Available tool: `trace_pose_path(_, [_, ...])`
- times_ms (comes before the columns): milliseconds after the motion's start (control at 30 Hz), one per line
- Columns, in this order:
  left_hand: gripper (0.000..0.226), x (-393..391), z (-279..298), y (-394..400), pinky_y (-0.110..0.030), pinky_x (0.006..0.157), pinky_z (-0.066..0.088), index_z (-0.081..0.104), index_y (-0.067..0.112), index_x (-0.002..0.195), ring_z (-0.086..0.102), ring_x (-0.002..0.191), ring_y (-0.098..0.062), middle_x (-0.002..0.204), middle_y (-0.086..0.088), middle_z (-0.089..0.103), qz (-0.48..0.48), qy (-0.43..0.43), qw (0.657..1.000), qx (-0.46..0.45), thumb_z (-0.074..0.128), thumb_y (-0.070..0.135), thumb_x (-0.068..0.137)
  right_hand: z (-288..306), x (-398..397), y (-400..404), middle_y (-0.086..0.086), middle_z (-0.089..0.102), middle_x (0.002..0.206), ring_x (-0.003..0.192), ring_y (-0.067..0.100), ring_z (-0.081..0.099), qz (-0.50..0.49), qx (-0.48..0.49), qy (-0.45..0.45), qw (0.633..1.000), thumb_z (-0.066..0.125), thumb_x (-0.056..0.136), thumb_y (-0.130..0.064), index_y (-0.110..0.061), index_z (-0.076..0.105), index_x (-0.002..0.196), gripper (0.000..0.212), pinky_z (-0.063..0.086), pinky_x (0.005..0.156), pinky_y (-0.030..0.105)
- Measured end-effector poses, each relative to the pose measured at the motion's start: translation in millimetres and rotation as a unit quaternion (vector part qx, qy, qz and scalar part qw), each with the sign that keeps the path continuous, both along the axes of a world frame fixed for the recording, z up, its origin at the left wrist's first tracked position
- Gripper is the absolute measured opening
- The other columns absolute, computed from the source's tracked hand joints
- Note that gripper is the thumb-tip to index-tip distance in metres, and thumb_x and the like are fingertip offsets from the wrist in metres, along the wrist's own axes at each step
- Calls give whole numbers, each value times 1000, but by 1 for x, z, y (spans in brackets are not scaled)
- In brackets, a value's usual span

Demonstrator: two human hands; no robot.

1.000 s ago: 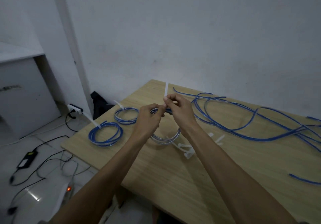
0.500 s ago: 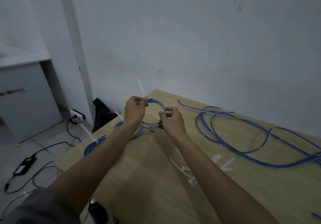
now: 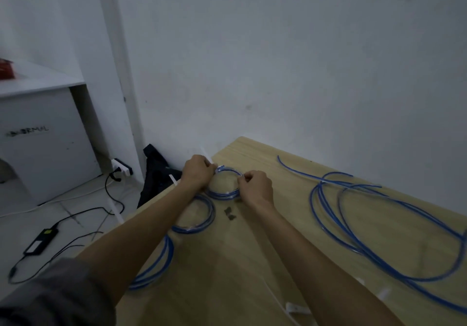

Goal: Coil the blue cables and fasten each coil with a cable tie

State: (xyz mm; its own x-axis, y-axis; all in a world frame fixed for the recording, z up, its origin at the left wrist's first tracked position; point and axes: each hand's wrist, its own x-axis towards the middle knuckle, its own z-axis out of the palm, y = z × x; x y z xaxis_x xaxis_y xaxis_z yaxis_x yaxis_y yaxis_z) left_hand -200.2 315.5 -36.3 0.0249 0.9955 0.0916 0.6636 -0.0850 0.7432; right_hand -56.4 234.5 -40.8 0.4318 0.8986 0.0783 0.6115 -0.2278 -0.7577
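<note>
Both hands on the small coil (image 3: 223,193) at the far left corner of the surface (image 3: 252,262). Left hand (image 3: 198,174) grips the coil's left rim, fingers curled round it w/ a white tie (image 3: 207,154) sticking up behind. Right hand (image 3: 256,185) pinches the coil's right rim. Two more coils lie nearer than it: one (image 3: 199,222) just beside, another (image 3: 156,267) further toward the viewer, partly under the left arm. Loose cable (image 3: 353,224) sprawls well right of the coil. Spare ties (image 3: 295,308) at the near edge.
</note>
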Motion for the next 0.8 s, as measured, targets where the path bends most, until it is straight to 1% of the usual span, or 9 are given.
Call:
trace_pose_path(67, [36, 0, 0, 0, -33, 61, 48, 65, 0, 74, 63, 70, -31, 76, -22, 68, 2, 28, 1000, -9, 68, 31, 93, 1, -2, -4, 8, 70, 87, 81, 28, 66, 1, 1, -38, 999, 58, 96, -23, -8, 72, 89, 22, 57, 76, 39])
trace_pose_path(133, [40, 2, 2, -3, -43, 70, 53, 62, -1, 80, 65, 84, -37, 92, -30, 65, 6, 62, 998, -20, 71, 37, 89, 4, -2, -10, 11, 70, 99, 92, 31, 66, 0, 11, -43, 999, 57, 96, -23, -3, 70, 101, 24, 54, 81, 39])
trace_pose_path(200, [52, 3, 3, -11, -46, 85, 51, 61, -2, 107, 61, 105, -40, 113, -26, 63, 18, 96, 995, -10, 71, 45, 87, 8, 0, -18, 11, 69, 113, 103, 28, 65, 5, 13, -39, 999, 58, 97, -24, -1, 68, 113, 30, 52, 85, 37])
trace_pose_path(267, [52, 6, 9, -24, -45, 93, 49, 56, 5, 118, 55, 114, -36, 121, -17, 59, 19, 116, 992, 34, 69, 46, 89, 12, 5, -27, 6, 67, 121, 109, 24, 64, 19, 18, -38, 999, 58, 97, -28, -9, 68, 119, 31, 51, 88, 35])
trace_pose_path(333, [42, 13, 15, -37, -44, 93, 48, 59, 10, 114, 55, 112, -32, 117, -12, 62, -3, 120, 990, 77, 67, 45, 91, 20, 12, -39, 2, 69, 120, 108, 21, 64, 28, 27, -37, 999, 60, 97, -29, -14, 70, 119, 28, 52, 88, 33])
trace_pose_path(433, [29, 28, 22, -63, -40, 87, 49, 62, 16, 105, 60, 103, -26, 108, -5, 65, -57, 111, 985, 117, 66, 42, 93, 31, 27, -64, -1, 72, 110, 102, 17, 65, 26, 45, -41, 998, 62, 95, -30, -17, 74, 108, 21, 52, 87, 33])
trace_pose_path(633, [18, 74, 23, -125, -32, 73, 46, 60, 18, 93, 58, 84, -16, 92, 4, 60, -184, 62, 968, 158, 68, 34, 92, 48, 68, -135, -4, 74, 102, 97, 11, 65, 36, 74, -72, 994, 62, 95, -29, -16, 76, 103, 20, 52, 87, 32])
trace_pose_path(700, [16, 91, 22, -144, -30, 70, 45, 59, 21, 90, 55, 77, -13, 88, 7, 60, -222, 56, 960, 161, 69, 34, 92, 50, 88, -163, -5, 74, 100, 95, 12, 65, 29, 72, -98, 992, 61, 96, -31, -18, 75, 101, 20, 53, 86, 33])
trace_pose_path(800, [14, 113, 18, -170, -32, 70, 50, 63, 20, 90, 59, 72, -13, 84, 10, 62, -273, 37, 947, 166, 70, 32, 90, 50, 121, -205, -2, 71, 97, 91, 18, 65, 21, 58, -174, 983, 59, 95, -28, -19, 75, 96, 18, 53, 82, 38])
